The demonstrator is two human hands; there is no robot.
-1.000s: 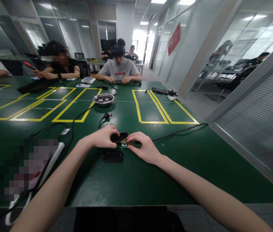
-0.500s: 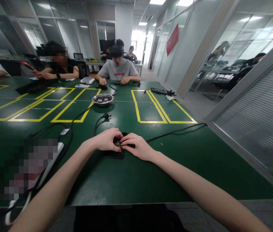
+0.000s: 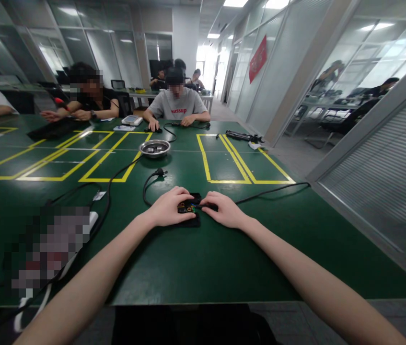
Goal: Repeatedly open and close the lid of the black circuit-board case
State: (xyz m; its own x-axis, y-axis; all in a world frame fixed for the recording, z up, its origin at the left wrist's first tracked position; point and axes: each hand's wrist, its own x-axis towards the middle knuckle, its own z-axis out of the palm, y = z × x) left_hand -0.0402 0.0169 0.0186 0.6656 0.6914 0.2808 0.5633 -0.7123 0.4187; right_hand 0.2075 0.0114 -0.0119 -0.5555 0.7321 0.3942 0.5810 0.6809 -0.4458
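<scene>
A black plastic casing [image 3: 192, 223] lies on the green table, and inside it are yellow-orange rings and small green and blue parts [image 3: 190, 208] too small to name. My left hand [image 3: 170, 207] grips the casing from the left, fingers on its far side and thumb on its near side. At the casing's right end, my right hand [image 3: 224, 209] pinches the end of a black power cable [image 3: 260, 197] between thumb and fingers. Coloured wires seem to run from that cable end into the casing. Another black cable with a plug [image 3: 159, 173] curves out behind my left hand.
Ahead stands a metal bowl [image 3: 155, 148] with small metal parts. A white power strip [image 3: 89, 225] and cables lie at the left. Yellow tape [image 3: 229, 182] marks the table. A black tool [image 3: 242, 136] lies far right. Co-workers [image 3: 179, 103] sit across the table.
Both hands and the casing have shifted right. My right hand has drawn back from the casing's middle to the cable at its right end, leaving more of the inside showing.
</scene>
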